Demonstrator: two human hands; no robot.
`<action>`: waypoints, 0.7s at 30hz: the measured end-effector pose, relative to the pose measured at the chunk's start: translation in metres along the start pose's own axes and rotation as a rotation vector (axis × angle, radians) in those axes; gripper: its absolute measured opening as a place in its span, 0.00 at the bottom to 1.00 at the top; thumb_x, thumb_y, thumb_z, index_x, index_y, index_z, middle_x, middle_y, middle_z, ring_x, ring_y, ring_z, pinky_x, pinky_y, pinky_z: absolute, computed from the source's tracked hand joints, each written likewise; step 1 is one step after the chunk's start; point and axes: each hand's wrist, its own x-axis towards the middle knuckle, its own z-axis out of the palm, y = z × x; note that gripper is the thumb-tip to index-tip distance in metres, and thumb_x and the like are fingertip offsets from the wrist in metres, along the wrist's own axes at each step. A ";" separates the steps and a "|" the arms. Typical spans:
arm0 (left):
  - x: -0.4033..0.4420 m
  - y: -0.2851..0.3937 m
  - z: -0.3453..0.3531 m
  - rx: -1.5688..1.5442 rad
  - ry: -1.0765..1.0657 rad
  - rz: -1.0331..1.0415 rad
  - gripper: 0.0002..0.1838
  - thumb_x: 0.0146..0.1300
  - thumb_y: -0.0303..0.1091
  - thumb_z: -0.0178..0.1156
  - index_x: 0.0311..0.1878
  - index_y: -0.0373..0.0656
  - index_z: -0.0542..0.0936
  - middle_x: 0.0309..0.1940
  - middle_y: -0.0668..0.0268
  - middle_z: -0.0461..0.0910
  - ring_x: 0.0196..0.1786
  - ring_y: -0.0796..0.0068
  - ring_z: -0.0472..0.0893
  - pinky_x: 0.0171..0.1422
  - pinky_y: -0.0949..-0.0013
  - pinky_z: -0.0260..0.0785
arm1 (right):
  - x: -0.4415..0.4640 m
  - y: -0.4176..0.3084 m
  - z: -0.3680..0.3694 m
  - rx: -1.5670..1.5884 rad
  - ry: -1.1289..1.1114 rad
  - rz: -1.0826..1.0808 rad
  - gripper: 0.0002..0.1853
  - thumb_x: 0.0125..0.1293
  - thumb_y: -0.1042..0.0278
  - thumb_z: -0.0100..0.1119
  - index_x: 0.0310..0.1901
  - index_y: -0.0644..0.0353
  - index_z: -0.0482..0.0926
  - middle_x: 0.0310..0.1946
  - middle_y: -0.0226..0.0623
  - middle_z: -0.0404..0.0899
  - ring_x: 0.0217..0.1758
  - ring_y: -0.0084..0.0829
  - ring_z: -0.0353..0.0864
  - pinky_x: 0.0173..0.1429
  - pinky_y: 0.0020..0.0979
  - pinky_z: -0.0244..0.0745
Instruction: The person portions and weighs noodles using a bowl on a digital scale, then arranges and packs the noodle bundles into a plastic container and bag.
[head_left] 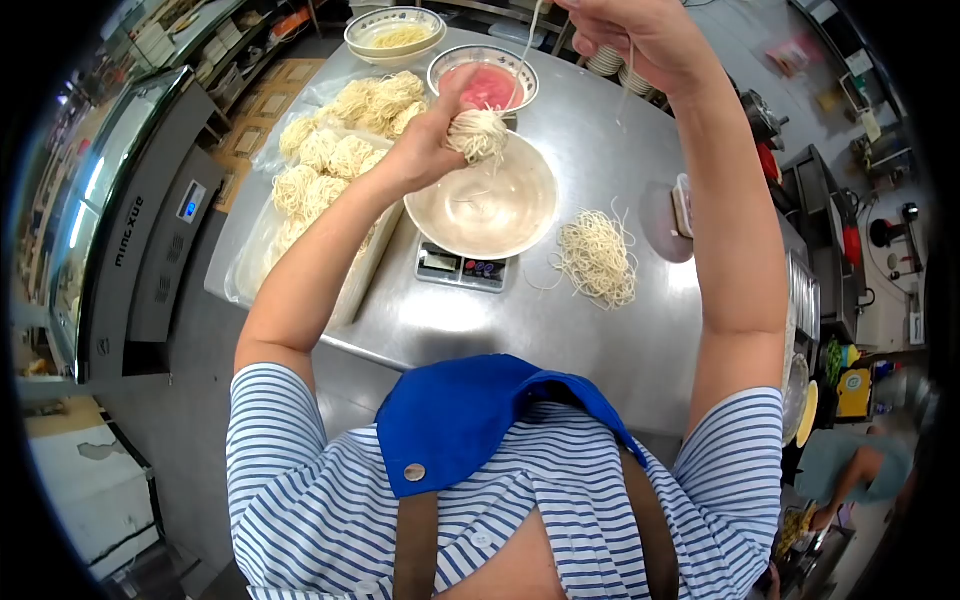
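Cream noodles (478, 135) bunch in left hand (432, 138), apparently gripped.

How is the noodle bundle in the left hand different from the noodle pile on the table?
The noodle bundle is held up in the left hand; the noodle pile lies on the table. The bundle is gathered compactly, while the pile spreads loosely. The bundle's visible part looks smaller than the pile. Both are pale, thin strands.
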 end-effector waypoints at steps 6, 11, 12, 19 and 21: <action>-0.012 0.014 0.009 -0.092 -0.056 0.214 0.52 0.48 0.21 0.69 0.74 0.52 0.51 0.53 0.57 0.75 0.56 0.68 0.75 0.60 0.68 0.68 | 0.027 0.045 -0.028 -0.199 0.283 0.032 0.05 0.62 0.71 0.57 0.36 0.62 0.80 0.19 0.27 0.74 0.19 0.19 0.69 0.25 0.27 0.68; -0.024 0.023 -0.002 0.104 -0.101 0.320 0.34 0.48 0.21 0.68 0.62 0.45 0.71 0.54 0.62 0.74 0.58 0.65 0.73 0.62 0.67 0.67 | 0.022 0.090 -0.041 -0.288 0.565 0.134 0.06 0.60 0.69 0.62 0.35 0.61 0.80 0.16 0.20 0.67 0.16 0.15 0.60 0.24 0.23 0.62; -0.026 0.021 -0.002 0.070 -0.045 0.311 0.34 0.48 0.21 0.69 0.61 0.45 0.71 0.53 0.62 0.74 0.58 0.65 0.73 0.62 0.67 0.67 | 0.018 0.103 -0.049 -0.273 0.629 0.150 0.05 0.57 0.69 0.63 0.32 0.61 0.81 0.17 0.23 0.69 0.16 0.17 0.63 0.20 0.24 0.62; -0.028 0.035 -0.022 0.164 0.100 0.296 0.34 0.46 0.25 0.71 0.59 0.44 0.72 0.55 0.62 0.72 0.59 0.65 0.72 0.61 0.68 0.67 | -0.007 0.162 -0.045 -0.152 0.754 0.276 0.03 0.53 0.74 0.62 0.28 0.63 0.80 0.16 0.28 0.70 0.14 0.20 0.64 0.15 0.26 0.58; -0.026 0.036 -0.026 0.214 0.128 0.300 0.34 0.45 0.25 0.71 0.59 0.44 0.72 0.54 0.62 0.72 0.59 0.65 0.72 0.61 0.68 0.67 | -0.011 0.174 -0.041 -0.134 0.743 0.315 0.03 0.53 0.74 0.62 0.27 0.64 0.79 0.16 0.29 0.69 0.13 0.20 0.63 0.14 0.25 0.55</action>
